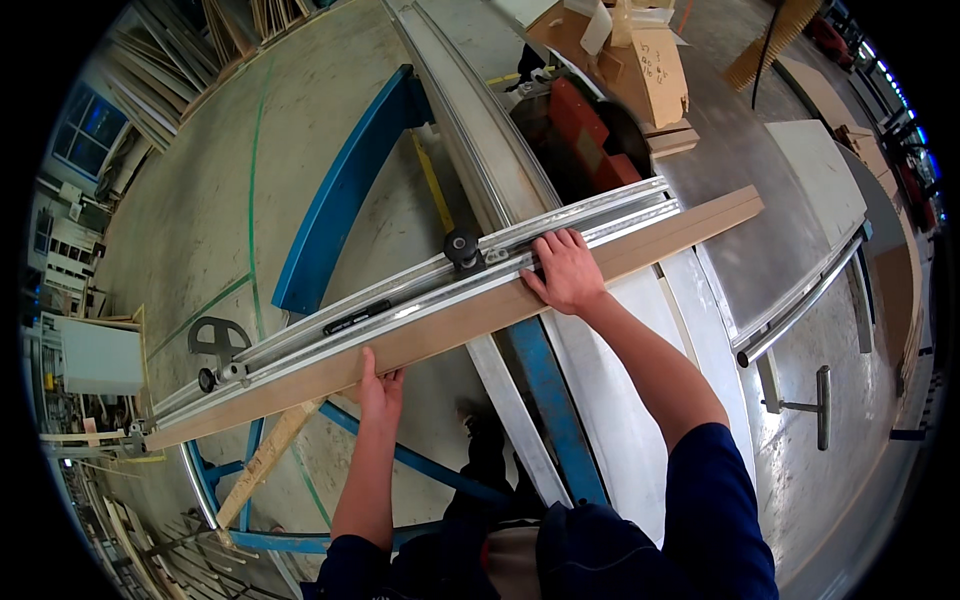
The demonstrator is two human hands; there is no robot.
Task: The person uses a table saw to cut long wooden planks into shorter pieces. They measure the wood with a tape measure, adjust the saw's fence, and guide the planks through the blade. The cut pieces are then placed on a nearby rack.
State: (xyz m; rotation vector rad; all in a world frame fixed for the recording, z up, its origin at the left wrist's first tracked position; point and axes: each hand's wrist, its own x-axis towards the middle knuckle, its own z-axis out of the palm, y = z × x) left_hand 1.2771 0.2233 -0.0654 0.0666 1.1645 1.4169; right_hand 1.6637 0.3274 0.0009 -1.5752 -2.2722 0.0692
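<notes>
A long brown wooden board [450,325] is laid slantwise along a silver metal fence [625,227]; its near edge is touched by the left hand [378,400], whose grip's width cannot be told; board and fence are spanned by the right hand [570,272], its grip spread wide; beyond, a curved blue beam [336,190] is seen

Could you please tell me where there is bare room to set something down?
The grey tabletop looks bare between the board and steel bar, as does the floor left of the blue beam. It is crowded along the fence, where the black knob, left hand and right hand are.
</notes>
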